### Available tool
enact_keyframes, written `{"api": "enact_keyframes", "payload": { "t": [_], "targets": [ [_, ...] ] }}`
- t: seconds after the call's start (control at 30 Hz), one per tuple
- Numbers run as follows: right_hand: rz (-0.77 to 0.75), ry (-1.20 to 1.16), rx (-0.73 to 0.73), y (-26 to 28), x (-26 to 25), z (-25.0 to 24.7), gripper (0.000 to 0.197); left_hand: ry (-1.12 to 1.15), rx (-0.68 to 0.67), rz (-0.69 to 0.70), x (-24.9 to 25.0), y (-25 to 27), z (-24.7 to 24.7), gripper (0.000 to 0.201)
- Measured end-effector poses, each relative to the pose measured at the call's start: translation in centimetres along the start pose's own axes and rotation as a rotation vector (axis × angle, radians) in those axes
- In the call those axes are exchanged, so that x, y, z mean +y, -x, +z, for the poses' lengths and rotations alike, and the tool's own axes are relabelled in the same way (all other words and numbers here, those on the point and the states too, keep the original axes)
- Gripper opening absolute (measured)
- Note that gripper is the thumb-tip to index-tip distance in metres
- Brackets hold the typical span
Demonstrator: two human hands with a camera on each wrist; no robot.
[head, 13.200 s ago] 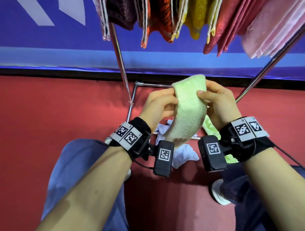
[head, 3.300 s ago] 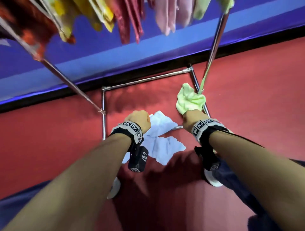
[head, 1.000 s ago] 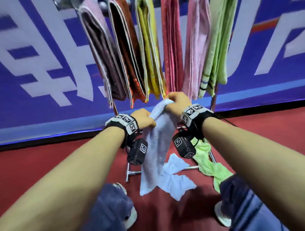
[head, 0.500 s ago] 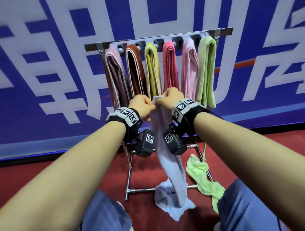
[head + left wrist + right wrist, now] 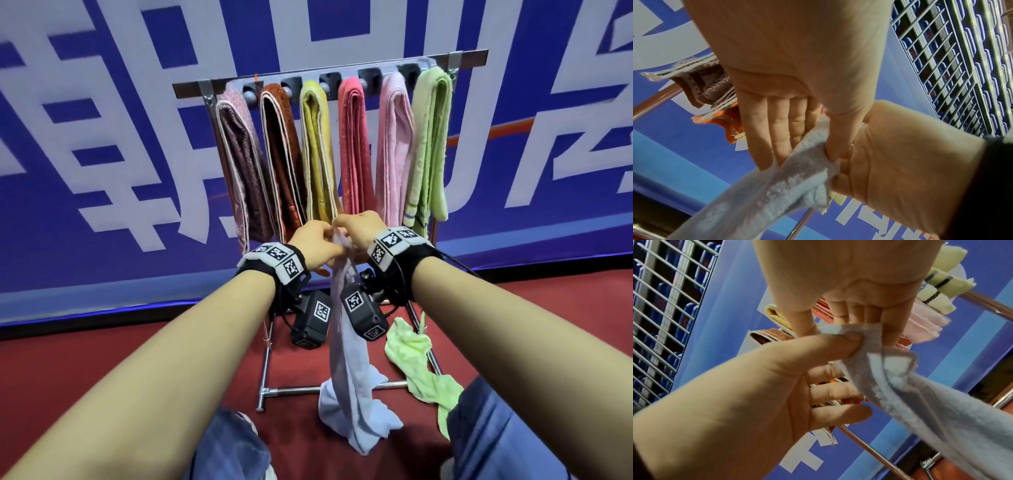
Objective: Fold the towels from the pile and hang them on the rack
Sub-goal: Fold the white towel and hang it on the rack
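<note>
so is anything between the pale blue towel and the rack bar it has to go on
Nothing blocks the path, but the rack bar already carries six folded towels side by side. The pale blue towel hangs unfolded from both hands, its lower end on the floor.

Rack (image 5: 329,77) at frame centre, six towels (image 5: 352,147) side by side on it; two more on the floor (image 5: 137,349) below.
</note>
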State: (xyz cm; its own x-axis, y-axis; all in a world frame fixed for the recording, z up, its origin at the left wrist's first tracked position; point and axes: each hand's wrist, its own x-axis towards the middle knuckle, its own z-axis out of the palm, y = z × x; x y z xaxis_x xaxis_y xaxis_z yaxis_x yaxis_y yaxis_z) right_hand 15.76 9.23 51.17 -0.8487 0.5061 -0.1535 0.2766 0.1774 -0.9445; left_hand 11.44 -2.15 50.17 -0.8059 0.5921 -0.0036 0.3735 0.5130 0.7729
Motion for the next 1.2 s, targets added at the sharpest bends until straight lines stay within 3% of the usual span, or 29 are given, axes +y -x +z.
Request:
{"api": "enact_keyframes", "payload": {
  "t": [0.1,0.47,0.53,0.73,0.77,0.87,1.03,1.2],
  "targets": [
    [0.011,-0.037,-0.05,0.3,0.3,-0.2,0.008,0.001,0.027,0.004,-0.1,0.2,0.2,0.004],
    [-0.143,0.103,-0.141,1.5,3.8,1.5,0.04,0.147,0.001,-0.127,-1.6,-0.2,0.5,0.03],
    [-0.177,0.131,-0.139,1.8,4.1,1.6,0.037,0.147,-0.009,-0.137,-2.0,-0.2,0.3,0.031],
    [-0.21,0.277,-0.021,0.2,5.0,1.4,0.031,-0.053,0.035,-0.102,-3.2,0.1,-0.1,0.023],
    [-0.206,0.31,-0.014,0.0,5.1,1.3,0.029,-0.1,0.048,-0.106,-3.3,0.2,-0.2,0.012],
    [-0.214,0.443,0.013,-0.2,5.1,0.4,0.027,-0.129,0.107,-0.143,-4.2,0.0,-0.5,0.026],
    [-0.155,0.673,0.085,-1.5,5.7,-1.9,0.025,-0.231,0.104,-0.177,-5.6,0.1,-1.5,0.023],
    [-0.065,0.75,0.108,-2.8,6.8,-4.6,0.031,-0.446,0.109,-0.179,-7.7,0.3,-3.1,0.016]
  ]
}}
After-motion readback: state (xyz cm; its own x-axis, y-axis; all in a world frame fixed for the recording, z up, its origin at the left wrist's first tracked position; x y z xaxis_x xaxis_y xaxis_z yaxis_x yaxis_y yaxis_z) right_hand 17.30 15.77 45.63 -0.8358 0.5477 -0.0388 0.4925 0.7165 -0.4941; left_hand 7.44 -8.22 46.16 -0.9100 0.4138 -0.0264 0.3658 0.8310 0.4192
